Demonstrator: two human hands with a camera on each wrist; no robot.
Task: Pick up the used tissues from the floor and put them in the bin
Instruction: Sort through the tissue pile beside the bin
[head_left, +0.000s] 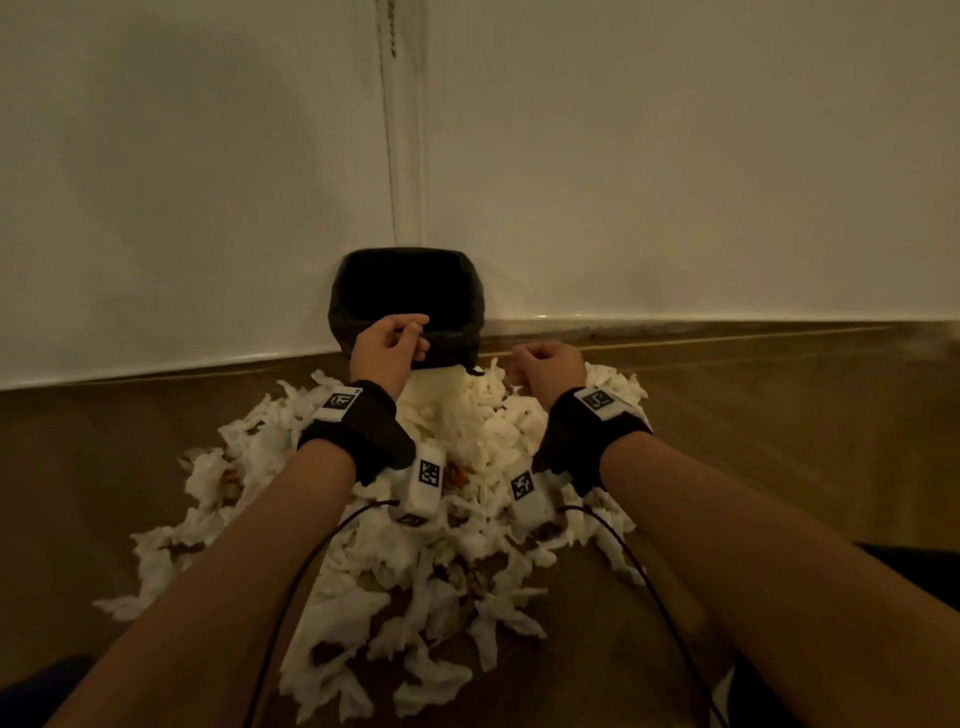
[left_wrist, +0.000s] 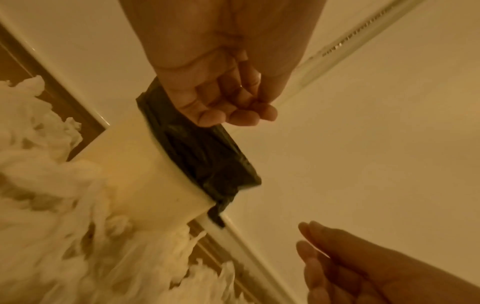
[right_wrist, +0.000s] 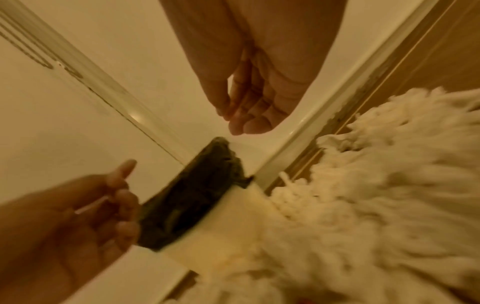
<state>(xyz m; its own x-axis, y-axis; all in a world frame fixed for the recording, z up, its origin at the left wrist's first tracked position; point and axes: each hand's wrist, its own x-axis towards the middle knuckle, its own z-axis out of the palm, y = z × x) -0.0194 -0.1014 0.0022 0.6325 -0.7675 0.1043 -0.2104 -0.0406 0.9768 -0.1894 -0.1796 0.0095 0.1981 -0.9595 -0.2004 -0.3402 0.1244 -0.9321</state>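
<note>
A wood floor (head_left: 779, 415) meets white walls (head_left: 675, 156). Tissues (head_left: 415, 571) heap mid-frame, against the bin (head_left: 358, 291) at centre; its contents are hidden. Left hand (head_left: 387, 348) and right hand (head_left: 545, 364) hover loosely curled, holding nothing.

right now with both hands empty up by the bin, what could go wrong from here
1. The tissue pile is large and loose, so a handful may shed pieces on the way up.
2. The bin is small and its black liner only folds over the rim; a big handful could catch it or tip the bin.
3. The left hand and right hand trail wrist cables through the tissues, which may drag some.
</note>
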